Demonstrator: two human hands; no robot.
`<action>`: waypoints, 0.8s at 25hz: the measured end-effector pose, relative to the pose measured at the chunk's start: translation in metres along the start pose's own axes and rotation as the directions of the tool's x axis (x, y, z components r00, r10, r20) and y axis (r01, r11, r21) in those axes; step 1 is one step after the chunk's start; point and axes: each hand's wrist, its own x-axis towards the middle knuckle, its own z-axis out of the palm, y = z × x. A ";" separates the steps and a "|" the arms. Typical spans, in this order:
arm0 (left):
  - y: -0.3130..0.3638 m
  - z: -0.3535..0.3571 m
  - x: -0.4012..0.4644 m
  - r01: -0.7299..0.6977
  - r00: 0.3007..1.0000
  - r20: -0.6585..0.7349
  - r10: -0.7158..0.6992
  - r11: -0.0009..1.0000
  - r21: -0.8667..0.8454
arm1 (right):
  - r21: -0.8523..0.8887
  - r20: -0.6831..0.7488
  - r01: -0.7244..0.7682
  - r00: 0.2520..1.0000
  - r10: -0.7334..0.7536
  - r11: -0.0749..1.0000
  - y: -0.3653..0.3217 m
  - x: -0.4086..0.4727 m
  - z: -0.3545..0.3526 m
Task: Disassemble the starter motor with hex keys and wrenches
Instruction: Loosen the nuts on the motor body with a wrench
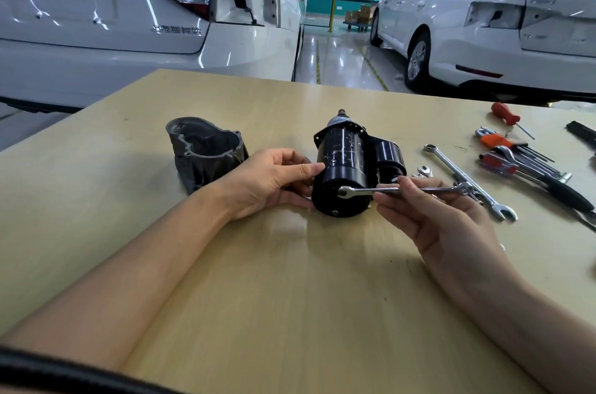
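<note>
The black cylindrical starter motor [346, 168] is lying on its side at the middle of the pale wooden desk [290, 264]. The left hand [274, 181] is bracing it from nine o'clock, fingers curled against the casing. The right hand [432, 213] is pinching a slim chrome wrench [387, 190], its ring end sitting on an end-cap bolt. The grey cast housing [206, 155] is standing apart at ten o'clock. With so light a pinch, the wrench could slip off and round the bolt, or the motor could roll.

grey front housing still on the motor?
No, the grey housing sits apart on the table, left of the starter motor and the left hand.
</note>
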 end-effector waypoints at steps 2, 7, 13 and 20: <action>0.000 -0.001 0.000 0.001 1.000 0.005 -0.001 1.000 -0.003 | -0.007 0.007 0.007 1.000 -0.007 1.000 0.001 0.000 0.000; -0.001 -0.002 0.000 -0.005 1.000 0.010 0.005 1.000 0.008 | -0.143 0.039 0.165 0.986 -0.161 0.976 -0.004 -0.001 0.003; 0.001 -0.001 -0.001 0.006 1.000 0.029 -0.008 0.998 0.060 | -0.593 0.401 0.556 0.831 -0.385 0.582 -0.028 0.022 0.041; 0.005 -0.006 -0.002 0.053 0.993 0.112 -0.046 0.997 -0.062 | -0.529 0.793 0.830 0.558 -0.247 0.177 -0.018 0.035 0.078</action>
